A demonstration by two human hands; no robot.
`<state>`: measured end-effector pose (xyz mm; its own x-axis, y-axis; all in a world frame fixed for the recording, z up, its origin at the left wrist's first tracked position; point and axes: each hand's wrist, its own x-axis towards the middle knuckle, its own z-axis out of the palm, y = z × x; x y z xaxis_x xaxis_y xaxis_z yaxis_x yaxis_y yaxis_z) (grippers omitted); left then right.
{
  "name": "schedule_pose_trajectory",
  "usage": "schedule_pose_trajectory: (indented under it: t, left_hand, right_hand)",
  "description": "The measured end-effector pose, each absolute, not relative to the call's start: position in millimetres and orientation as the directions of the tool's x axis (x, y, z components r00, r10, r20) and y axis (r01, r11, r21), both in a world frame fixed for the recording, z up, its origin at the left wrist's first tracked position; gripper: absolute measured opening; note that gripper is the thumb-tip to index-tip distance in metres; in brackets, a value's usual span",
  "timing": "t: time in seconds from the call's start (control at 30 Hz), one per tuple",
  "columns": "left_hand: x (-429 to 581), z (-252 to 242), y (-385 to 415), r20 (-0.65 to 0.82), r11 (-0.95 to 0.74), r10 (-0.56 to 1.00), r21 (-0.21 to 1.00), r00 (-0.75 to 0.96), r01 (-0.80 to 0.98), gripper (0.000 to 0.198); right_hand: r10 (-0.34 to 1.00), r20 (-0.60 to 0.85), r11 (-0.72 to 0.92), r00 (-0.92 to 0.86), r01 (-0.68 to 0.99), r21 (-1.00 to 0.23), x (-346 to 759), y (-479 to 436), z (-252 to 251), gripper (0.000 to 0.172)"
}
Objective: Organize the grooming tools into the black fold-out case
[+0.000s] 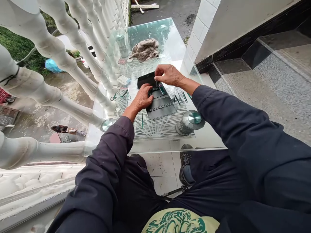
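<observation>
"In the head view, what's the right hand (170,75) doing?"
"Pinching a thin tool (156,83) between thumb and fingertips, over the open black tool case (163,111)."
"And the left hand (143,98)?"
"Half curled on the case; whether it grips, I can't tell."
"The case lies where?"
"On the glass table (157,136)."

My black case (161,111) lay open and slanted on the glass table (173,48), loops upward; I pinched a slim tool (156,83) over it.
</observation>
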<state>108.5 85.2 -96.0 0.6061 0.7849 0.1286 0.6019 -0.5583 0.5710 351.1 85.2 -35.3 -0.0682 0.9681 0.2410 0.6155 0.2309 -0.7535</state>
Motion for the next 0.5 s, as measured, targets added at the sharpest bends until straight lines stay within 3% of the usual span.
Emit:
schedule_pose_trajectory:
  t: [0.23, 0.5]
  left_hand:
    - [110.8, -96.3, 86.5, 0.137, -0.572, 0.783, 0.541, 0.606, 0.616, 0.073]
    - [109.5, -94.7, 86.6, 0.116, -0.55, 0.791, 0.567, 0.601, 0.613, 0.072]
  right_hand:
    - [0.967, 0.237, 0.232, -0.089, 0.686, -0.689, 347.3, 88.5, -39.3, 0.019]
    - [0.984, 0.049, 0.138, -0.172, 0.555, -0.821, 360.4, 115.0, -31.9, 0.032]
